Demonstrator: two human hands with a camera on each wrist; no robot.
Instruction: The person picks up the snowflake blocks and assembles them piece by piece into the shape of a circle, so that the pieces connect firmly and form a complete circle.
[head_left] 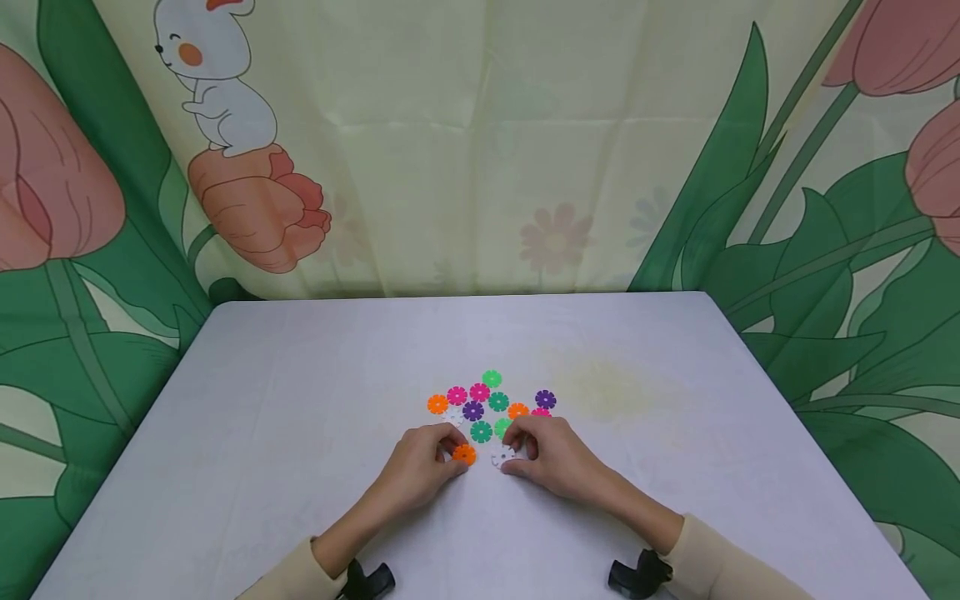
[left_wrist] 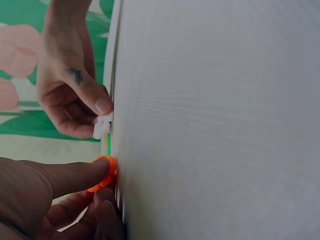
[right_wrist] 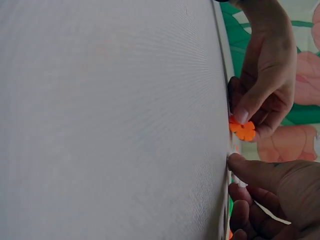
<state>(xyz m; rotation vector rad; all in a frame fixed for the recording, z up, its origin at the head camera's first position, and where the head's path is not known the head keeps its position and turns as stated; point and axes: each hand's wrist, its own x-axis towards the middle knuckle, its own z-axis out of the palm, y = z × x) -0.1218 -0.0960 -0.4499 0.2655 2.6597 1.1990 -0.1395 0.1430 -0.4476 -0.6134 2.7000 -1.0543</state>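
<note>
My left hand (head_left: 423,461) pinches an orange flower-shaped disc (head_left: 465,454) between thumb and fingers, low over the white table. Opposite it, my right hand (head_left: 553,454) holds a white notched disc (head_left: 501,455) by its edge. A small gap separates the two discs. In the left wrist view the orange disc (left_wrist: 106,175) stands tilted under the thumb, with the white disc (left_wrist: 102,126) in the other hand beyond. The right wrist view shows the orange disc (right_wrist: 243,129) face on, while the white one is mostly hidden by the fingers.
Just beyond the hands lie several loose notched discs, among them a teal disc (head_left: 481,431), a purple disc (head_left: 545,399), a pink disc (head_left: 457,396) and a light green disc (head_left: 492,378). The white table (head_left: 300,375) ends at a printed curtain (head_left: 450,167).
</note>
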